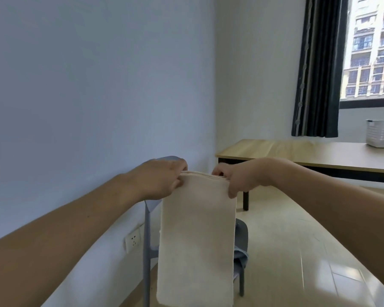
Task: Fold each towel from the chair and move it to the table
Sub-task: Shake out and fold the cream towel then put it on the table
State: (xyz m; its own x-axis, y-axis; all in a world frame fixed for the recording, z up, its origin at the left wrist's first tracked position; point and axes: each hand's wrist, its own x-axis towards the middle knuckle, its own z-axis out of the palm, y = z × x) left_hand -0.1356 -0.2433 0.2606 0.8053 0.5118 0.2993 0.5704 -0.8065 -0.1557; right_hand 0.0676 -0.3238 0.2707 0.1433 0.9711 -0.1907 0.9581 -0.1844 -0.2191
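Towel (196, 240) hangs folded over the chair (242, 235), left grip (159, 180) and right grip (235, 181) pinching its top corners; either pinch slackening would likely unfold it short of the counter (297, 151).

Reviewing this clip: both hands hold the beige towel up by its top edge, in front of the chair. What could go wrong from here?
1. The beige towel hangs free from two corner pinches, left hand and right hand; if either grip slips, the stacked layers at the top could fan apart.
2. Its long lower end dangles near the chair and could snag or drag there.
3. The table stands off to the right, so the fold may loosen during the carry.
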